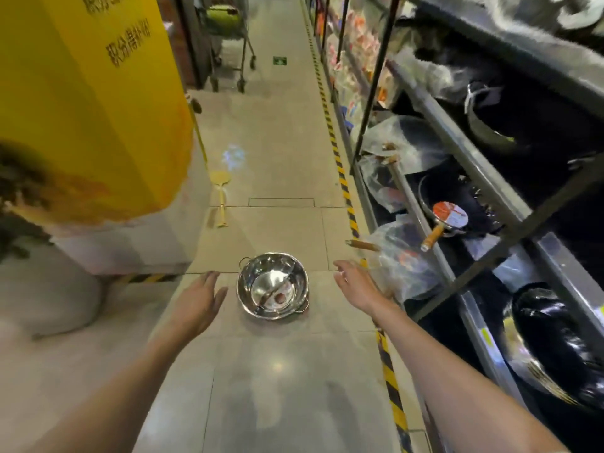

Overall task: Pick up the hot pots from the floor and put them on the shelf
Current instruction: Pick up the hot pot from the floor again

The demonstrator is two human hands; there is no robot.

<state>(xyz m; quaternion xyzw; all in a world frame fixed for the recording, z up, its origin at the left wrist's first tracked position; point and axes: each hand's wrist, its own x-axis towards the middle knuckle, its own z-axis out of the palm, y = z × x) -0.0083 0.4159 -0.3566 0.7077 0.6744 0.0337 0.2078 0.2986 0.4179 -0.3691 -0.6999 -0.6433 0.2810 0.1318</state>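
A shiny steel hot pot (273,285) with a divider and two small side handles sits on the grey tiled floor in the middle of the aisle. My left hand (199,299) hovers just left of it, fingers apart, holding nothing. My right hand (354,284) reaches out to the pot's right, also open and not touching it. The dark metal shelf (457,276) runs along the right side and holds black woks and pans, some in plastic wrap.
A yellow pillar (98,109) on a white base stands at the left. A yellow spatula (220,197) lies on the floor beyond the pot. Black-and-yellow hazard tape (387,371) edges the shelf. A shopping cart (228,44) stands far down the aisle.
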